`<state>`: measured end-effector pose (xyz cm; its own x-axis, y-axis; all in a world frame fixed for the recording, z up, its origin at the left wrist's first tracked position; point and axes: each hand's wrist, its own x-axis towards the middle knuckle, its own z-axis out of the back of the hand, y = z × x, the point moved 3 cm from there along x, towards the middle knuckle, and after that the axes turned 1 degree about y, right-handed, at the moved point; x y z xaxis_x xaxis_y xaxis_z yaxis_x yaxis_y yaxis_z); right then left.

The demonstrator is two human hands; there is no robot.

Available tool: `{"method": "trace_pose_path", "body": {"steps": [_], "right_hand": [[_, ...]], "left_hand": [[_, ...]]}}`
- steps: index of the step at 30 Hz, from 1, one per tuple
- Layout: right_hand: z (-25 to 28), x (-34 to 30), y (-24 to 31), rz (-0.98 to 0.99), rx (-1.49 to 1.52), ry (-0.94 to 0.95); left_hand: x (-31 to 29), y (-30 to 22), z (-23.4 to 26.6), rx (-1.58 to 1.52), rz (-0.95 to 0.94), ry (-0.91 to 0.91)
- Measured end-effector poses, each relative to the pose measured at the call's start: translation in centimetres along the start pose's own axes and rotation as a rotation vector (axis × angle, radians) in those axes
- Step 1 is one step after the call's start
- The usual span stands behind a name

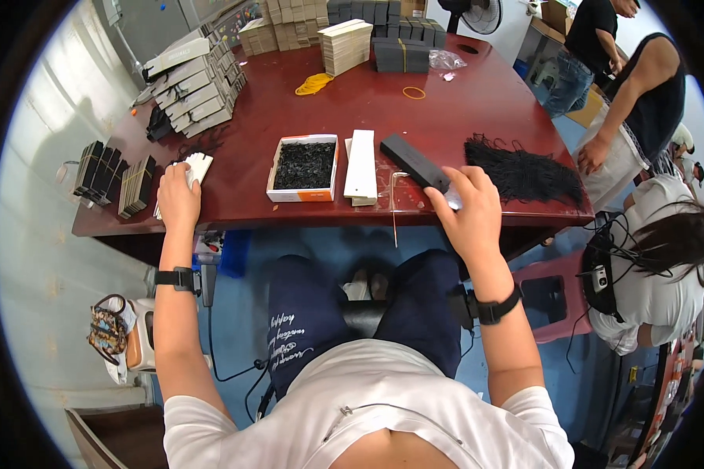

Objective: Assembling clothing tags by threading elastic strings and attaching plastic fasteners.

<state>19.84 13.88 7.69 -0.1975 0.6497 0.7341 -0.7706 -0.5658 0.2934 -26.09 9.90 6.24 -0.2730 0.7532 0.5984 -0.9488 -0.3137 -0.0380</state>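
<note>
At the table's left side, my left hand point(178, 195) is closed over a small stack of white card strips point(199, 167). My right hand point(475, 205) curls at the near end of a long black box point(413, 161). Between its thumb and fingers shows something pale and shiny that I cannot make out. A white and orange tray point(271, 195) full of small black pieces point(305, 166) lies between my hands. Beside it are long white cards point(360, 168), stacked slightly askew. A thin bent metal rod point(394, 205) sticks out over the table's near edge.
Black cords point(524, 172) lie in a bundle at the right. Bundled black and grey packs point(133, 186) stand far left, behind them a heap of white boxes point(199, 86). Yellow rubber bands point(314, 84) and stacked boxes point(346, 47) are farther back. People point(633, 102) stand beyond the right edge.
</note>
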Motion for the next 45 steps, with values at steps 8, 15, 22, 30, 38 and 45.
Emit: {"method": "trace_pose_path", "body": {"steps": [8,15,22,30,38,45], "right_hand": [[-1.9,0.6,-1.1,-0.070,-0.140,0.133],[-1.6,0.8,-1.2,-0.091,-0.099,0.087],[3.2,-0.1,-0.1,0.022,0.065,-0.096],[8.0,-6.3,1.0,-0.213,0.495,-0.006],[0.0,-7.9,2.9,-0.254,0.846,0.440],[-3.1,-8.4,1.7,-0.327,0.708,0.312]], "left_hand": [[-2.2,-15.2,7.2,-0.551,-0.476,0.069],[-4.0,-22.6,6.6,-0.521,-0.762,0.074],[-4.1,-23.5,5.0,-0.446,-0.798,0.162],[-3.9,-23.0,5.1,-0.543,-0.773,0.173],[-1.6,-21.7,7.5,-0.727,-0.607,-0.071],[-4.2,-18.9,11.4,-1.126,-0.321,0.029]]}}
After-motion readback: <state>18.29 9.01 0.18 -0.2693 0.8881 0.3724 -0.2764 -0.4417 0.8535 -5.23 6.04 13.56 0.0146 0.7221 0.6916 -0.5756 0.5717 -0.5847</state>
